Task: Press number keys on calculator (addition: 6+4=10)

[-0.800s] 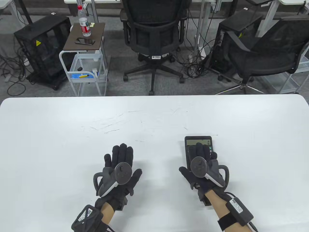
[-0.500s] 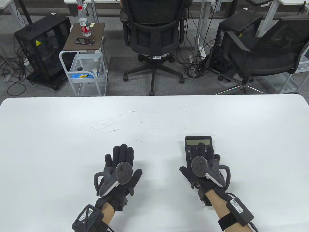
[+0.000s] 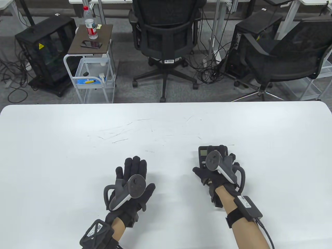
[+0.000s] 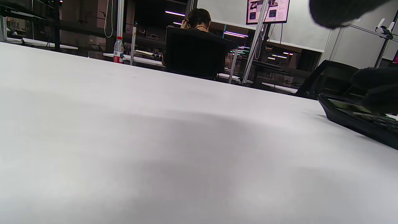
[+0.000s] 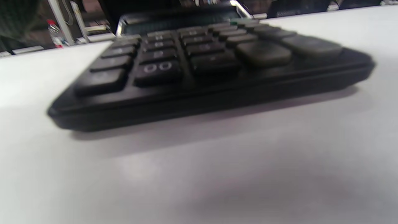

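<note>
A black calculator (image 3: pixel 201 155) lies on the white table (image 3: pixel 77 145) at the right of middle. My right hand (image 3: pixel 210 179) reaches over it and covers most of the keys and the display; only its left edge shows. Whether a finger presses a key is hidden by the tracker. The right wrist view shows the calculator (image 5: pixel 202 62) close and low, with no finger on the near keys. My left hand (image 3: pixel 133 168) lies flat on the table with fingers spread, holding nothing. The left wrist view shows the calculator (image 4: pixel 357 121) at the far right.
Beyond the table's far edge stand two black office chairs (image 3: pixel 166 39), a small cart (image 3: pixel 89 59) with a bottle and a phone, and black cases on the floor among cables.
My right hand has moved forward over the calculator and now hides the display, which showed 0 before. My left hand has shifted slightly forward and right, still flat.
</note>
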{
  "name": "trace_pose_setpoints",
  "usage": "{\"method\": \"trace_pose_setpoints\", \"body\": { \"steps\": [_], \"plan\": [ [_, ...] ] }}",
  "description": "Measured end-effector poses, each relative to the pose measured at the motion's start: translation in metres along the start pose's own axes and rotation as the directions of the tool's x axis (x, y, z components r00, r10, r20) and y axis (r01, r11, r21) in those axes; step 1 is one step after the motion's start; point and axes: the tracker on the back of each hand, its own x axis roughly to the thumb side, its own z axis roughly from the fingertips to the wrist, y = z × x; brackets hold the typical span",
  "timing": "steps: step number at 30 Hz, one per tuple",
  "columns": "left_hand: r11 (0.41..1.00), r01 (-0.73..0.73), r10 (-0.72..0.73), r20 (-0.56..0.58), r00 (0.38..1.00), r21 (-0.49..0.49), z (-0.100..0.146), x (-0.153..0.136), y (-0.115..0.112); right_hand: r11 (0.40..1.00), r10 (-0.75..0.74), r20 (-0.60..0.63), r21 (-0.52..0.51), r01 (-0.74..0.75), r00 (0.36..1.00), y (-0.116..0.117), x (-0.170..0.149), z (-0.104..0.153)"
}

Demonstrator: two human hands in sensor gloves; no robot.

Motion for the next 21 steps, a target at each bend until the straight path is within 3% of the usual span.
{"method": "trace_pose_setpoints", "body": {
  "steps": [8,21],
  "plan": [
    [1.000,-0.014,0.014,-0.021,1.000,-0.003,-0.001,-0.006,0.001,0.994,0.053,-0.096,0.096,-0.044,0.994,0.005,0.006,-0.021],
    [1.000,-0.017,0.017,-0.038,0.999,-0.002,0.000,-0.011,0.001,0.997,0.044,-0.080,-0.059,-0.049,0.996,0.000,0.010,-0.019]
  ]
}}
